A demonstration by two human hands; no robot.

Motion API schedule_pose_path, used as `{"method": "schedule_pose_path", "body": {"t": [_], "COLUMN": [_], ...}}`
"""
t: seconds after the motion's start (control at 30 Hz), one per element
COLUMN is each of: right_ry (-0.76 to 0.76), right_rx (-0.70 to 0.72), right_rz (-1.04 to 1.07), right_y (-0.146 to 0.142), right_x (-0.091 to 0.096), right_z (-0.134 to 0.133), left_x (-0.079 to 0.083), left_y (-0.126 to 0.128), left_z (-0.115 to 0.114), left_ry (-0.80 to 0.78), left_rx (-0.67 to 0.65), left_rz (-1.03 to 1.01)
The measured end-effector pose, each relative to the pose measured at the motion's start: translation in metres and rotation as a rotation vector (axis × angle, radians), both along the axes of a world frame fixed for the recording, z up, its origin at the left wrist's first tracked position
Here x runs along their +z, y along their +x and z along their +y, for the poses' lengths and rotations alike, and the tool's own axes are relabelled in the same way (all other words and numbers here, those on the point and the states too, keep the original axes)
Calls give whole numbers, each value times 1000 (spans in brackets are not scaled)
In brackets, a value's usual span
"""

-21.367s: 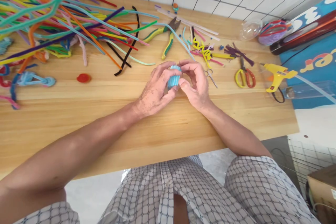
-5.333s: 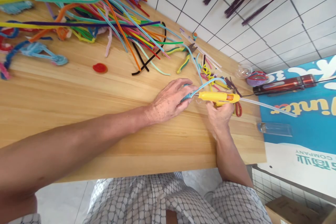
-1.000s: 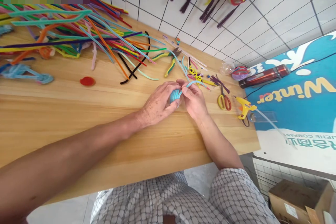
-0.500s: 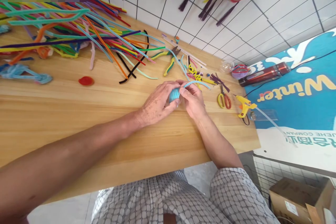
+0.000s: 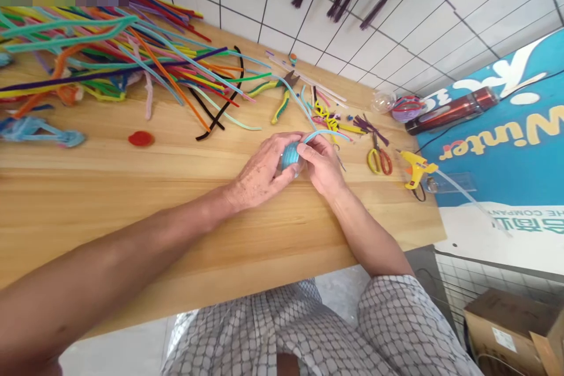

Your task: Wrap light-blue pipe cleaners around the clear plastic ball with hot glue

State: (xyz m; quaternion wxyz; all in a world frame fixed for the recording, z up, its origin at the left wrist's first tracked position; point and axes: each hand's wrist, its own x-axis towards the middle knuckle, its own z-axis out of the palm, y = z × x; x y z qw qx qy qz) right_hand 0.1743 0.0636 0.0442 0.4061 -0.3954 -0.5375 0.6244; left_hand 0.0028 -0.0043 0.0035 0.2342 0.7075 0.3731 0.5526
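Pliers (image 5: 285,87) and glue gun (image 5: 416,164) show a craft workshop.

The left forearm (image 5: 161,238) is extended from the lower left corner, its wrist held nearly straight. The left hand (image 5: 263,171) is turned back upward, its fingers curved and the left thumb (image 5: 286,177) placed opposite them. The right forearm (image 5: 374,232) is angled more steeply; at the right hand (image 5: 324,167), the right thumb (image 5: 309,154) is pointed leftward, while its fingers are partly hidden and seem bent.
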Motion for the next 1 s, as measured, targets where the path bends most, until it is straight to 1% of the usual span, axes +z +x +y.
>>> {"method": "schedule_pose_path", "body": {"t": [0.2, 0.47, 0.7, 1.0], "right_ry": [-33, -9, 21, -7], "right_rx": [13, 16, 42, 32], "right_rz": [63, -2, 4, 29], "right_y": [-1, 0, -1, -2], "right_x": [-2, -5, -7, -7], "right_z": [-1, 0, 0, 0], "left_x": [1, 3, 1, 1], "left_y": [-2, -6, -3, -8], "left_z": [-1, -3, -2, -4], "left_ry": [-4, -8, 1, -39], "left_rx": [-9, -42, -39, -80], "left_rz": [37, 56, 42, 44]}}
